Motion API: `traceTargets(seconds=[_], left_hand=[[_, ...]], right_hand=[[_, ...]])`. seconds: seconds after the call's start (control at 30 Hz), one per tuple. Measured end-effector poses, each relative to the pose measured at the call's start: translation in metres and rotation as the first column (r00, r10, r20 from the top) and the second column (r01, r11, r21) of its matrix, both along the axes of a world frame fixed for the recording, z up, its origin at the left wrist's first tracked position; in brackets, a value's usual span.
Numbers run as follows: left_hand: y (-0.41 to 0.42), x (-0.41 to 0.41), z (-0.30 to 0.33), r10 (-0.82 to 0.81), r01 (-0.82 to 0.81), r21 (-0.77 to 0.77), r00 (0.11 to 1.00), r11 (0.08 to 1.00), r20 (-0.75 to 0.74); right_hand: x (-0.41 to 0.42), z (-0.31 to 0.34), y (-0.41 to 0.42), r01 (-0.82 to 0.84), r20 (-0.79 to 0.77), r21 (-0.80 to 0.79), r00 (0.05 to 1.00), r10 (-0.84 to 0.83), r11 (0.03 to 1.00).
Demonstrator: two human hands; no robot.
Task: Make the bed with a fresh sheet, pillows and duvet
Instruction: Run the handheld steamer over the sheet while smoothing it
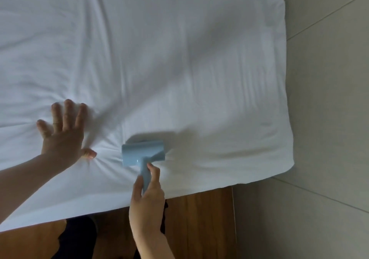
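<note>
A white sheet (pixel 169 59) covers the bed and fills most of the view, with creases fanning out near the front edge. My left hand (pixel 63 133) presses flat on the sheet at the lower left, fingers spread. My right hand (pixel 147 195) grips the handle of a light blue T-shaped lint roller (pixel 142 152), whose head rests on the sheet close to the bed's near edge, to the right of my left hand. No pillows or duvet are in view.
A wooden bed frame (pixel 199 218) runs along the bottom under the sheet's edge. Grey floor tiles (pixel 323 99) lie to the right of the bed's corner. My dark-clothed legs (pixel 79 238) stand against the frame.
</note>
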State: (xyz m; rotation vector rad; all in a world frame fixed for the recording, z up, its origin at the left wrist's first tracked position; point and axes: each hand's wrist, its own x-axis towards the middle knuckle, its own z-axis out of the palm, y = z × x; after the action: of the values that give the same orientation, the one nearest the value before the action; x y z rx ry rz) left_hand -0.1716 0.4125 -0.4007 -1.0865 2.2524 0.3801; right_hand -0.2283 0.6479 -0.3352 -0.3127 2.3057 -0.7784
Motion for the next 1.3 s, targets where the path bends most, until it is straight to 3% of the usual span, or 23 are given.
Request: traceTargets(seconds=[0.1, 0.3, 0.5, 0.77, 0.83, 0.9, 1.07, 1.2, 1.3], left_hand=[[0.001, -0.001, 0.001, 0.004, -0.004, -0.006, 1.0, 1.0, 0.017], [0.002, -0.006, 0.008, 0.016, -0.017, 0.012, 0.999, 1.0, 0.048], [0.005, -0.014, 0.019, 0.01, -0.011, 0.005, 0.996, 1.0, 0.094], [-0.025, 0.022, 0.036, -0.035, 0.052, 0.106, 0.986, 0.993, -0.161], [-0.046, 0.035, 0.041, -0.033, 0.059, 0.13, 0.98, 0.99, -0.194], [-0.054, 0.048, 0.04, -0.085, 0.097, 0.078, 0.987, 0.992, -0.136], [-0.043, 0.055, 0.016, -0.062, 0.062, 0.01, 0.996, 0.998, -0.061], [-0.046, 0.058, 0.005, -0.075, 0.074, -0.012, 0.996, 0.997, -0.049], [-0.046, 0.063, -0.003, -0.087, 0.085, -0.033, 0.994, 0.996, -0.065]], right_hand=[[0.017, 0.005, 0.027, 0.04, 0.039, 0.053, 0.998, -0.042, 0.998], [0.039, 0.007, 0.063, 0.096, -0.087, 0.101, 0.992, -0.087, 0.99], [0.03, 0.009, 0.067, 0.069, 0.081, 0.136, 0.993, -0.08, 0.988], [0.001, 0.062, 0.06, 0.154, -0.021, -0.02, 0.988, -0.154, 0.988], [-0.027, 0.077, 0.03, 0.162, 0.016, -0.131, 0.987, -0.161, 0.978], [-0.067, 0.072, -0.022, 0.12, 0.037, -0.25, 0.993, -0.115, 0.961], [-0.164, 0.016, -0.237, 0.062, -0.072, -0.433, 0.992, -0.103, 0.899], [-0.197, -0.017, -0.372, 0.025, -0.034, -0.378, 0.999, -0.04, 0.926], [-0.195, -0.04, -0.395, 0.023, 0.019, -0.28, 1.0, -0.018, 0.96]])
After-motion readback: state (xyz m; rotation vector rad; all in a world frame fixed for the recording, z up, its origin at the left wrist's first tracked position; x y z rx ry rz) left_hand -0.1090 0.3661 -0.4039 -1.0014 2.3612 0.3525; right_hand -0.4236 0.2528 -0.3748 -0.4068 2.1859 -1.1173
